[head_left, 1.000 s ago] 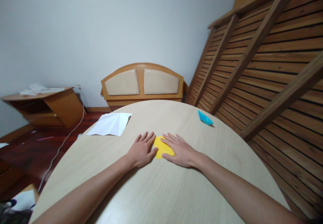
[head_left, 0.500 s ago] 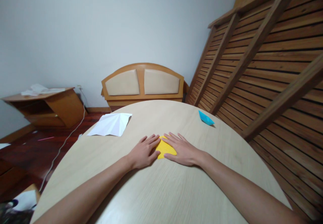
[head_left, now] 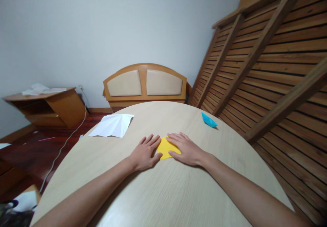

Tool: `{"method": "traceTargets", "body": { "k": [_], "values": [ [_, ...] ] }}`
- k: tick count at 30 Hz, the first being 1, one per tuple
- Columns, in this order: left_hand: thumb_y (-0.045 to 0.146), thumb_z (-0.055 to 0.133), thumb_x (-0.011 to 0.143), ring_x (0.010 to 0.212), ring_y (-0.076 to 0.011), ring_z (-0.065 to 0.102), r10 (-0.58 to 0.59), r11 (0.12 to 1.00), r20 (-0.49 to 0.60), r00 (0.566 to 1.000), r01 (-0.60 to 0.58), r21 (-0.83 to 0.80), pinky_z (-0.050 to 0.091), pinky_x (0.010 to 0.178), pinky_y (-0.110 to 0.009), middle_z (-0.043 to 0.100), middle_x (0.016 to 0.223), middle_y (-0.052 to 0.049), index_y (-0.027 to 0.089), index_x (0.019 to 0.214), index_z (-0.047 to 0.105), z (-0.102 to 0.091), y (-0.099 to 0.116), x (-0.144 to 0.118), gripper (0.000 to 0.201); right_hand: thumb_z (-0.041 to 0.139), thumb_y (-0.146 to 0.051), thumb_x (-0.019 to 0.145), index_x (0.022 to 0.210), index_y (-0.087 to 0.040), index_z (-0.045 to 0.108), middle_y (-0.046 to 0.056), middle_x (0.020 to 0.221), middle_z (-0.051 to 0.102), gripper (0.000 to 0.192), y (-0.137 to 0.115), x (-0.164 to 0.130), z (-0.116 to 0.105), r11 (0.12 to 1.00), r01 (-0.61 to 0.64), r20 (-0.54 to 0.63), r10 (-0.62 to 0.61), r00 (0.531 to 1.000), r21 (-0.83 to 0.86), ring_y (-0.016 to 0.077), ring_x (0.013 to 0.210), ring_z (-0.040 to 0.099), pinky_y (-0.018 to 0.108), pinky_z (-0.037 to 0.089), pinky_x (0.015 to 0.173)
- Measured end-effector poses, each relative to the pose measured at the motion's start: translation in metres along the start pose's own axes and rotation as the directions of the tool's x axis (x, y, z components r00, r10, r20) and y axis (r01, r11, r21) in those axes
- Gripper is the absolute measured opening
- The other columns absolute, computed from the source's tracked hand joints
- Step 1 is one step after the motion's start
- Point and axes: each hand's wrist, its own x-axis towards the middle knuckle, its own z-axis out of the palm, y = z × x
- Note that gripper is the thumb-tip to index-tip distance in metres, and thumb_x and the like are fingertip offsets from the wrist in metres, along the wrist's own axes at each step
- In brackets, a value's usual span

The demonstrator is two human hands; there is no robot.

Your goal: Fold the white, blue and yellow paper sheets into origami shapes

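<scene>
A small piece of yellow paper point(head_left: 165, 148) lies flat on the round wooden table point(head_left: 153, 193), between my two hands. My left hand point(head_left: 146, 153) rests palm down at its left edge, fingers spread, with fingertips and thumb touching the paper. From the other side my right hand point(head_left: 187, 150) lies over the paper's right part, its fingers stretched out and its thumb near the lower edge. Both hands cover the paper's sides, so its full outline is hidden.
A creased white sheet of paper point(head_left: 112, 125) lies at the table's far left. Towards the far right sits a folded blue paper boat point(head_left: 208, 120). Beyond the table stand a headboard point(head_left: 143, 84), a slatted wooden frame point(head_left: 270, 70) and a low cabinet point(head_left: 61, 107).
My right hand has shifted slightly, its fingers drawn closer together and its thumb a little to the right. More of the yellow paper shows. My left hand has barely moved.
</scene>
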Motion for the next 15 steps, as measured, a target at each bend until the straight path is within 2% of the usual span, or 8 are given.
{"method": "traceTargets", "body": {
  "k": [4, 11, 13, 15],
  "values": [
    [0.056, 0.037, 0.098, 0.15, -0.0319, 0.018, -0.019, 1.0, -0.006, 1.0, 0.019, 0.008, 0.017, 0.12, -0.054, 0.025, 0.161, -0.007, 0.024, 0.155, 0.027, 0.0014, -0.0007, 0.0001, 0.066, 0.048, -0.063, 0.092, 0.152, -0.023, 0.036, 0.011, 0.159, 0.031, 0.074, -0.0102, -0.0004, 0.006, 0.999, 0.001, 0.076, -0.005, 0.997, 0.05, 0.0288, 0.149, 0.023, 0.05, 0.011, 0.121],
    [0.047, 0.039, 0.098, 0.148, -0.0331, 0.025, -0.109, 0.993, -0.078, 0.991, 0.112, 0.043, 0.023, 0.117, -0.055, 0.032, 0.158, -0.012, 0.018, 0.15, 0.038, 0.0032, 0.0006, 0.0016, 0.059, 0.046, -0.069, 0.09, 0.154, -0.023, 0.031, 0.011, 0.162, 0.022, 0.081, -0.003, -0.0027, 0.0033, 0.997, -0.073, 0.121, 0.069, 0.99, 0.028, 0.0306, 0.151, 0.014, 0.053, 0.009, 0.121],
    [0.041, 0.041, 0.098, 0.148, -0.0314, 0.026, -0.067, 0.997, -0.112, 0.991, 0.072, 0.04, 0.025, 0.118, -0.053, 0.033, 0.158, -0.012, 0.017, 0.146, 0.043, 0.0009, 0.0013, 0.0017, 0.054, 0.045, -0.069, 0.09, 0.155, -0.023, 0.031, 0.011, 0.163, 0.021, 0.081, -0.0025, -0.0027, 0.0031, 0.997, -0.072, 0.122, 0.069, 0.99, 0.021, 0.0304, 0.151, 0.014, 0.053, 0.009, 0.121],
    [0.03, 0.043, 0.096, 0.146, -0.0272, 0.031, 0.053, 0.998, -0.115, 0.992, -0.05, 0.029, 0.027, 0.118, -0.049, 0.039, 0.156, -0.01, 0.02, 0.143, 0.048, -0.0021, 0.002, 0.0017, 0.048, 0.044, -0.07, 0.09, 0.155, -0.024, 0.03, 0.01, 0.163, 0.021, 0.081, -0.0023, -0.0024, 0.0038, 0.998, -0.066, 0.119, 0.064, 0.991, 0.017, 0.03, 0.151, 0.013, 0.052, 0.008, 0.121]
  ]
}}
